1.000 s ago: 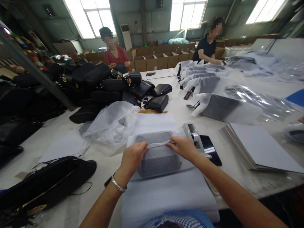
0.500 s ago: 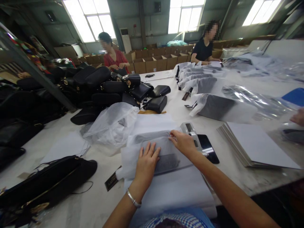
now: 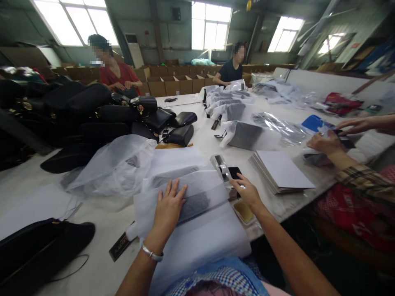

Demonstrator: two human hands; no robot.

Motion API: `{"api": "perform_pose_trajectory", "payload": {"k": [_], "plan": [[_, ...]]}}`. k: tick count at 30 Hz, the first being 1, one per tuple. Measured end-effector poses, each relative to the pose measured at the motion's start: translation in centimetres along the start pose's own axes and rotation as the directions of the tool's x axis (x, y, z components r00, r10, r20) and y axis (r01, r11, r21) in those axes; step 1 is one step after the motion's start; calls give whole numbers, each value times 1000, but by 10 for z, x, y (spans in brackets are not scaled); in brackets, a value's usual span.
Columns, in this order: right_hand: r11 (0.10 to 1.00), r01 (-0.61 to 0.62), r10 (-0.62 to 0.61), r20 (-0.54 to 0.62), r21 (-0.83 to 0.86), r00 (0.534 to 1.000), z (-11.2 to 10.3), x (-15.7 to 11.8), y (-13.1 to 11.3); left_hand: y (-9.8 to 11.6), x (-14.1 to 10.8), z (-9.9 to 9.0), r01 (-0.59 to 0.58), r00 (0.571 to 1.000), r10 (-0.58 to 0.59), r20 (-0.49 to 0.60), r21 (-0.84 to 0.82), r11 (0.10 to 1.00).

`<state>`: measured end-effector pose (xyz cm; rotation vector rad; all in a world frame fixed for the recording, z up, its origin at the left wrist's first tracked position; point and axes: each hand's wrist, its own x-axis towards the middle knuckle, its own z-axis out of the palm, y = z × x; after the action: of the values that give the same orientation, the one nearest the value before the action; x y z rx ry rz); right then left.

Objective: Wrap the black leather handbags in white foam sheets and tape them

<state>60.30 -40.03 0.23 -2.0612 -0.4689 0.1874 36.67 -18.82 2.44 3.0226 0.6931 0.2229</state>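
Observation:
My left hand [image 3: 169, 205] lies flat with its fingers spread on a dark bag wrapped in thin white tissue paper [image 3: 216, 185]. The bag shows grey through the paper. A dark hang tag [image 3: 120, 246] sticks out at the wrap's left end. Under it are more white tissue sheets [image 3: 210, 242]. My right hand [image 3: 247, 193] is at the near end of a grey tape dispenser [image 3: 219, 164], thumb and fingers drawn together; what they pinch, if anything, is too small to make out. A black phone [image 3: 235, 172] lies partly behind that hand.
Black handbags [image 3: 123, 119] are heaped at the left, with another bag [image 3: 46, 250] nearer. Clear plastic [image 3: 114, 164] lies behind the wrap. Right are stacked white boards [image 3: 284, 170], wrapped bags [image 3: 243, 133] and a co-worker's hands [image 3: 327, 142]. A small yellowish dish [image 3: 243, 211] sits by my right forearm.
My right hand has left the tissue paper and moved right to the tape dispenser. My left hand stays flat on the wrap. The view has turned right, bringing in the co-worker's hands.

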Motion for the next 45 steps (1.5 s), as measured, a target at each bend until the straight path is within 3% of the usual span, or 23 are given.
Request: {"api": "perform_pose_trajectory", "payload": {"k": [6, 12, 15, 19, 21, 23, 26, 30, 32, 34, 38, 42, 45], "plan": [[968, -72, 89, -59, 240, 994, 13, -9, -5, -1, -3, -1, -7, 1000, 7, -28, -5, 1000], [899, -83, 139, -99, 431, 985, -5, -48, -25, -2, -4, 2, -9, 999, 9, -32, -7, 1000], [853, -184, 216, -9, 489, 976, -12, -68, -28, -3, -4, 4, -13, 999, 13, -39, -8, 1000], [706, -431, 398, 189, 562, 898, -13, -79, -15, -4, -4, 7, -17, 999, 16, -40, -6, 1000], [689, -487, 424, 248, 536, 871, -13, -76, -4, -5, -4, 7, -19, 999, 19, -38, -1, 1000], [794, -443, 373, 242, 417, 896, -13, -69, 8, -5, -4, 7, -25, 999, 25, -38, 1, 1000], [948, -266, 231, 196, 174, 953, -19, -56, 22, -5, -4, 5, -31, 999, 31, -35, 4, 1000], [992, -128, 126, 140, 2, 982, -41, -45, 27, -5, -3, 1, -34, 999, 34, -4, 12, 999], [986, 77, -50, 177, -151, 983, -56, -40, 19, -5, -2, 0, -39, 999, 39, -1, 11, 999], [891, 352, -257, 320, -287, 912, -68, -34, 2, -5, -2, 1, -40, 999, 40, -7, 7, 999], [651, 717, -474, 606, -247, 639, -65, -16, -56, -5, -1, 2, -20, 1000, 20, 1, 4, 1000], [498, 867, -579, 737, -20, 350, -25, 9, -119, -4, 0, 2, -2, 1000, 2, 21, 1, 1000], [448, 888, -586, 784, 102, 206, 21, 38, -146, -4, 0, 3, 14, 1000, -14, 22, -11, 1000]]}}
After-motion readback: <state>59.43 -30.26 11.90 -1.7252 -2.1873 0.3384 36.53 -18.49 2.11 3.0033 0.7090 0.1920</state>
